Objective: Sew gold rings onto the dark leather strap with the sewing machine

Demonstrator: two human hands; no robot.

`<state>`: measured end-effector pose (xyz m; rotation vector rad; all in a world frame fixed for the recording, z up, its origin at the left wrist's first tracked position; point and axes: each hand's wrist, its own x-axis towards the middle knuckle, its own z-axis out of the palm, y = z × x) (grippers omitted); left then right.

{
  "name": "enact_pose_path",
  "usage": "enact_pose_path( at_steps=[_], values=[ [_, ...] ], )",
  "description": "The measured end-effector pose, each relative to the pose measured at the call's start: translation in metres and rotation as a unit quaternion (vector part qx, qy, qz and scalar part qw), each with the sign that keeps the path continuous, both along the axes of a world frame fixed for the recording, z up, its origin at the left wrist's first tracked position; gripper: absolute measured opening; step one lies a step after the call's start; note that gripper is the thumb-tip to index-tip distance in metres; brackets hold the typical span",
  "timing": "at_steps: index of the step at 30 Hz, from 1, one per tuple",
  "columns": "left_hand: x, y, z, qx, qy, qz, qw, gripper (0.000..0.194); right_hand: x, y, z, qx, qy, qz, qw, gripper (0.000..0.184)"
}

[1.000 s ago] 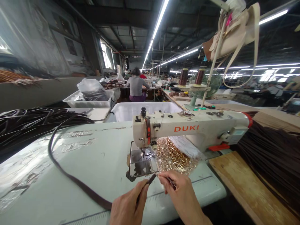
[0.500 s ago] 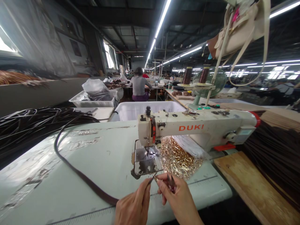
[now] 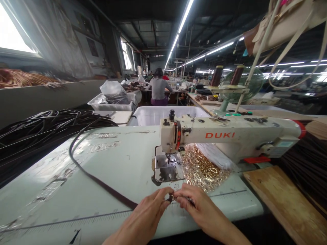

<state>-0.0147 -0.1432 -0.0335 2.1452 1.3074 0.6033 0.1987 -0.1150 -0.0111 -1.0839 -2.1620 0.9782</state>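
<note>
My left hand (image 3: 145,217) pinches the end of a long dark brown strap (image 3: 102,182) that loops back across the pale green table (image 3: 122,163). My right hand (image 3: 201,209) meets it fingertip to fingertip, pinched on a small metal piece at the strap's end, with a thin dark tool lying under its fingers. Both hands sit just in front of the steel plate (image 3: 167,168) of a white DUKI sewing machine (image 3: 224,136). A heap of gold clips (image 3: 204,168) in clear plastic lies under the machine's arm, right behind my right hand.
Bundles of dark straps (image 3: 33,132) pile at the left, and more dark material (image 3: 309,163) at the right beside a wooden board (image 3: 281,197). White tubs (image 3: 153,115) stand behind the table. A seated person (image 3: 158,90) works further back. A green fan (image 3: 241,85) and thread cones (image 3: 216,76) stand behind the machine.
My hands have drawn together, the fingertips now touching at the strap's end. The view has shifted so the machine sits further right and higher.
</note>
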Motion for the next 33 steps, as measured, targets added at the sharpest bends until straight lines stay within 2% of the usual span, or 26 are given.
enact_pose_path(
  at_steps=[3,6,8,13,17,20,25,28,31,33],
  values=[
    [-0.005,-0.001,0.006,-0.006,-0.009,-0.02,1.0,0.029,0.007,0.005,0.002,-0.051,0.025,0.05,0.997,0.027],
    [-0.005,0.0,0.014,-0.039,-0.006,-0.022,0.999,0.016,0.013,0.009,0.0,-0.158,0.073,0.074,0.982,0.026],
    [-0.003,0.001,0.016,-0.059,-0.004,-0.016,0.998,0.021,0.013,0.01,-0.001,-0.183,0.089,0.075,0.976,0.027],
    [0.006,0.0,0.006,-0.032,-0.039,-0.027,0.998,0.023,-0.001,0.0,0.008,-0.104,0.032,0.033,0.994,0.019],
    [0.008,-0.001,-0.001,-0.029,-0.032,-0.038,0.998,0.018,-0.011,-0.006,0.009,-0.131,0.048,-0.02,0.99,0.016],
    [0.005,-0.002,-0.004,-0.004,-0.013,-0.048,0.999,0.026,-0.01,-0.007,0.005,-0.132,0.074,-0.029,0.988,0.01],
    [0.002,-0.005,-0.011,0.076,-0.006,-0.033,0.997,0.032,-0.007,-0.01,-0.002,-0.028,0.045,-0.052,0.997,0.003],
    [0.001,-0.005,-0.009,0.077,-0.013,-0.035,0.996,0.034,-0.008,-0.015,-0.006,0.014,0.041,-0.081,0.996,0.003],
    [0.003,-0.003,-0.001,0.077,-0.052,-0.049,0.994,0.032,-0.009,-0.021,-0.01,0.029,0.063,-0.103,0.992,0.011],
    [0.005,-0.002,0.004,0.055,-0.072,-0.033,0.995,0.027,-0.009,-0.024,-0.012,0.037,0.08,-0.109,0.99,0.014]
  ],
)
